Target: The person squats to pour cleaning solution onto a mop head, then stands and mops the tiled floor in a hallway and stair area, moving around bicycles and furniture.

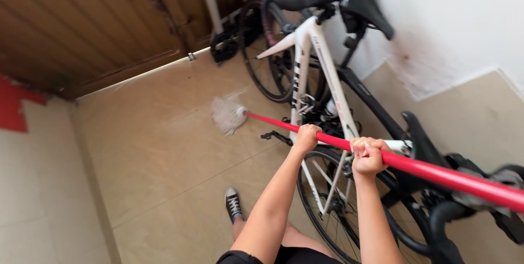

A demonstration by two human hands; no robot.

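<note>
Left hand point(306, 137) and right hand point(368, 156): fingers wrapped around the red mop handle point(436, 173); mop head point(227, 115) rests on the floor point(158, 155) beside the bicycle point(327, 73).

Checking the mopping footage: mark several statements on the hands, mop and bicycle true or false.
1. Both hands grip the red mop handle. True: left hand, right hand.
2. The mop head is lifted off the floor. False: it rests on the tiled floor.
3. A white and black bicycle stands by the wall. True.
4. The mop handle is blue. False: it is red.
5. The person is barefoot. False: a dark sneaker shows.
</note>
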